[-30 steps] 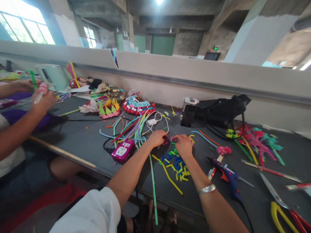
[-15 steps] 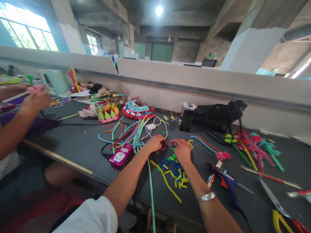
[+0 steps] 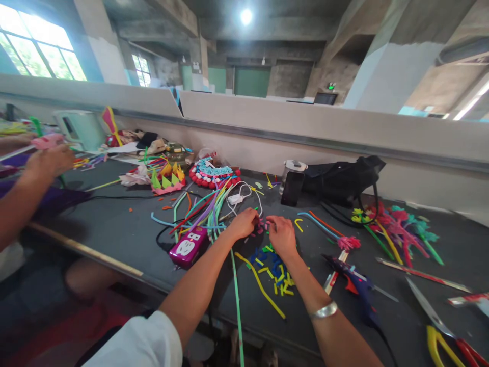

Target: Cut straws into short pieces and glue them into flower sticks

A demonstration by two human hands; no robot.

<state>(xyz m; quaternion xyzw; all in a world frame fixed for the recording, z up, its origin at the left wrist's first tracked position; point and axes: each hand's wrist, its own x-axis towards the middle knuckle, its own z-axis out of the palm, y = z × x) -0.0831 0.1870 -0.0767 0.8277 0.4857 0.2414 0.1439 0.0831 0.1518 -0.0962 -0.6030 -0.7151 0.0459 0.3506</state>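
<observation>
Over the middle of the dark tabletop, my left hand (image 3: pixel 245 223) has its fingers curled down beside a small cluster of short pink pipe cleaner pieces (image 3: pixel 260 227). Whatever lies inside those fingers is hidden. Facing it, my right hand (image 3: pixel 281 235) is closed, with a bit of pink showing at its fingertips. Just below the right hand spreads a heap of short yellow, blue and green pipe cleaner pieces (image 3: pixel 275 272). One long yellow pipe cleaner (image 3: pixel 262 286) lies left of that heap.
A purple power strip (image 3: pixel 188 248) and a bundle of long pipe cleaners (image 3: pixel 214 206) lie to the left. Toward the right are a glue gun (image 3: pixel 353 280), scissors (image 3: pixel 433 316), a phone (image 3: pixel 292 188) and fluffy pipe cleaner flowers (image 3: pixel 401 224). A co-worker's hand (image 3: pixel 51 160) works at far left.
My hands have come slightly closer together over the pink pieces, and more of those pieces show between them. The whole view has shifted a little.
</observation>
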